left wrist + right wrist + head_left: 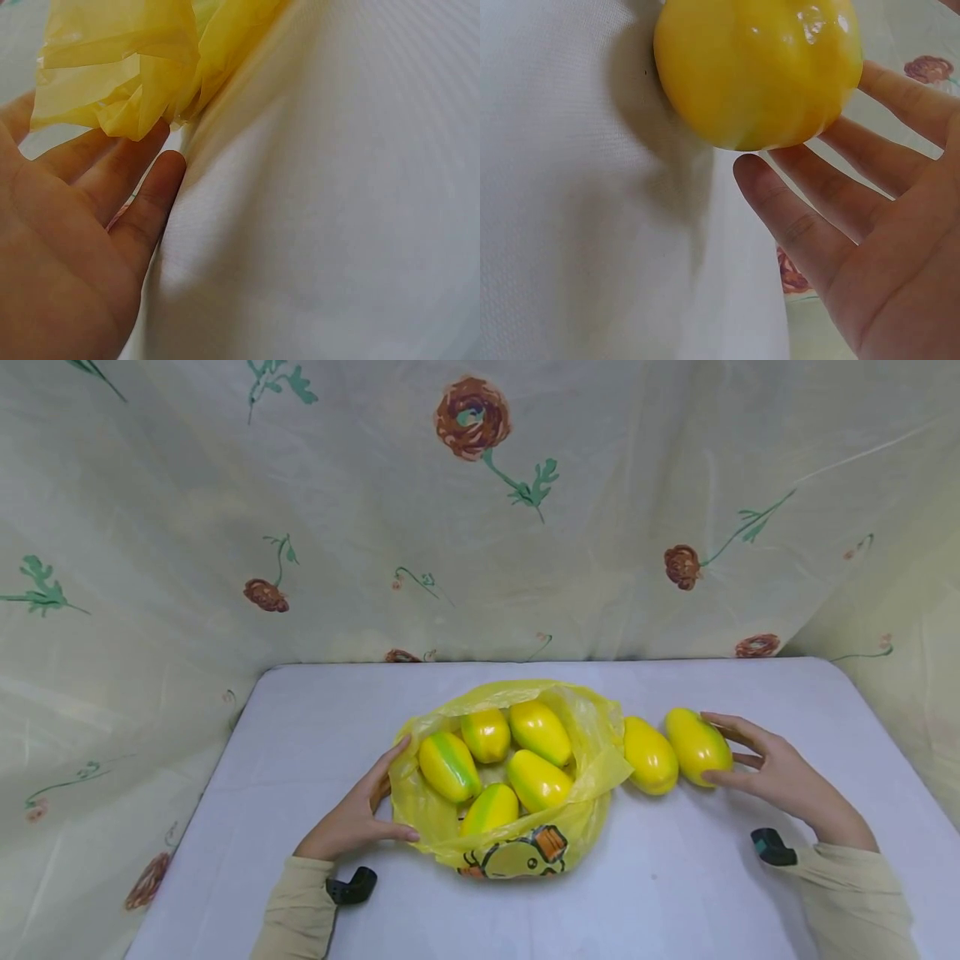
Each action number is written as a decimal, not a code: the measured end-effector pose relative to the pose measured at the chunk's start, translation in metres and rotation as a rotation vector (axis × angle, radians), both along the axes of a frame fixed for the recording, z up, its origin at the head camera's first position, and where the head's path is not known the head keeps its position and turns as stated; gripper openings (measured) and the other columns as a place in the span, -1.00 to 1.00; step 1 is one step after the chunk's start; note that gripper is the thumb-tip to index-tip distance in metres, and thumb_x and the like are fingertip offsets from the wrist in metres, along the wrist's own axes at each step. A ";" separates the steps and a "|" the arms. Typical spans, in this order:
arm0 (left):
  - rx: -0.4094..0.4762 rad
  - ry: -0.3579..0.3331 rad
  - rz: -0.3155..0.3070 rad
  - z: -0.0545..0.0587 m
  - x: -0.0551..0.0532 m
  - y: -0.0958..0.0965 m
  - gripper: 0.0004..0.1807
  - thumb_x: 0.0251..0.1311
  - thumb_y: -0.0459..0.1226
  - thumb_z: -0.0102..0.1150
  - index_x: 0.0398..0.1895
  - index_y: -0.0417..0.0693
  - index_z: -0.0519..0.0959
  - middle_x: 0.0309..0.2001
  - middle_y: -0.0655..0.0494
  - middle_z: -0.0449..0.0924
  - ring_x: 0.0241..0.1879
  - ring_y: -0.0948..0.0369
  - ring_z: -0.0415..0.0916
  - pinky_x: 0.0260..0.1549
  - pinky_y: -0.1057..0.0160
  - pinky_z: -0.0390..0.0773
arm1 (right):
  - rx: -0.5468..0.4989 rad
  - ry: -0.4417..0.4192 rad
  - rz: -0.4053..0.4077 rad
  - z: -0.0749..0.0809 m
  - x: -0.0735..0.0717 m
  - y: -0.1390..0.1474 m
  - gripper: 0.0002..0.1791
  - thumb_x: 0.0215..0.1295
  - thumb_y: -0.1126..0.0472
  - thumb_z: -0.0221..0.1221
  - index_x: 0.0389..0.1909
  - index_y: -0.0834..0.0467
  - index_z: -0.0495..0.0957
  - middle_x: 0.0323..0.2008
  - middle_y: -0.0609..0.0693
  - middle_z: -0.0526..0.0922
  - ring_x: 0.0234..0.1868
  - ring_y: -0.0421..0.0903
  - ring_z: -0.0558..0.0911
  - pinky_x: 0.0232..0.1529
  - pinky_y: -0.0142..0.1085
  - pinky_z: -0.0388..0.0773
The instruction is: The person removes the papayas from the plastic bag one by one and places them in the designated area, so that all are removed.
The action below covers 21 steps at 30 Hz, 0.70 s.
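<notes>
A yellow plastic bag (600, 802) with a cartoon face on its front sits mouth-up on the table, several yellow-green mangoes (540, 781) inside. My left hand (363, 814) rests at the bag's left side, fingers spread and fairly straight; the left wrist view shows the fingers behind the crinkled bag edge (120, 67). Right of the bag lie two more mangoes side by side, the nearer one (650, 757) beside the bag's rim. Around the outer mango (693, 747), my right hand (780, 777) has thumb and fingers extended, the fingertips at its surface in the right wrist view.
The table (315, 727) has a white cloth. A flower-printed curtain (337, 485) hangs behind it and along the sides. Each wrist carries a small black device, one at the left sleeve (352, 887) and one at the right (774, 847).
</notes>
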<state>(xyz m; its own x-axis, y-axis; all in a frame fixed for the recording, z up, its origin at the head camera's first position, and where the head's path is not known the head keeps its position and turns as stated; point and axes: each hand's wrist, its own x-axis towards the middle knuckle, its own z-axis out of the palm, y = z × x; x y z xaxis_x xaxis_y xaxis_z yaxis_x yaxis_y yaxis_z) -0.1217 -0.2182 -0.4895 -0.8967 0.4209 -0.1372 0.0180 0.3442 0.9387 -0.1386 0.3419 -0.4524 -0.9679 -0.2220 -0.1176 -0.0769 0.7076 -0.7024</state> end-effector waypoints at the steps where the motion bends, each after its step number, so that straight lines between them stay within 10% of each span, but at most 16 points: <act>1: 0.001 0.000 0.000 0.000 0.000 0.000 0.37 -0.08 -0.19 0.69 0.67 0.50 -0.11 0.72 0.10 -0.28 0.69 -0.06 -0.24 0.63 -0.20 -0.11 | -0.001 -0.002 -0.001 0.000 0.000 0.000 -0.01 0.29 0.11 0.42 0.61 0.22 0.10 0.52 0.41 0.21 0.43 0.39 0.25 0.32 0.43 0.34; 5: -0.001 -0.002 0.003 0.001 0.000 0.000 0.37 -0.09 -0.20 0.69 0.67 0.48 -0.11 0.72 0.09 -0.28 0.69 -0.06 -0.25 0.63 -0.20 -0.11 | 0.009 0.000 -0.010 0.002 0.001 0.001 -0.01 0.28 0.09 0.43 0.61 0.20 0.10 0.53 0.40 0.21 0.42 0.39 0.27 0.32 0.38 0.38; 9: -0.009 -0.010 0.010 0.001 0.000 0.001 0.38 -0.10 -0.19 0.69 0.67 0.48 -0.11 0.72 0.08 -0.28 0.69 -0.06 -0.25 0.63 -0.21 -0.11 | 0.025 0.034 -0.024 0.005 0.001 0.002 -0.01 0.26 0.07 0.45 0.60 0.19 0.14 0.51 0.39 0.24 0.39 0.38 0.31 0.23 -0.37 0.62; 12: -0.009 -0.010 0.008 0.001 0.000 0.001 0.38 -0.09 -0.19 0.69 0.68 0.47 -0.11 0.72 0.08 -0.28 0.69 -0.07 -0.24 0.63 -0.21 -0.11 | 0.014 0.079 -0.043 0.008 0.004 0.004 -0.03 0.26 0.06 0.45 0.58 0.19 0.17 0.49 0.39 0.28 0.37 0.34 0.33 -0.04 -0.86 0.33; 21: -0.003 -0.016 0.005 0.003 0.000 0.002 0.37 -0.09 -0.20 0.69 0.68 0.47 -0.11 0.72 0.07 -0.27 0.68 -0.09 -0.21 0.62 -0.22 -0.10 | 0.007 0.145 -0.128 0.020 0.010 0.003 -0.06 0.29 -0.01 0.42 0.61 -0.01 0.17 0.51 0.29 0.30 0.40 0.07 0.40 -0.01 -0.90 0.28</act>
<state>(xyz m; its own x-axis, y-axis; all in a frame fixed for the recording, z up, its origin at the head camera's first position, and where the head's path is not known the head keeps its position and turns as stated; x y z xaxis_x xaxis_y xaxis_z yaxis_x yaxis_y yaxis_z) -0.1214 -0.2161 -0.4865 -0.8965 0.4158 -0.1527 0.0011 0.3468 0.9380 -0.1287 0.3454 -0.4328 -0.9952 -0.0952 0.0239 -0.0857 0.7231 -0.6854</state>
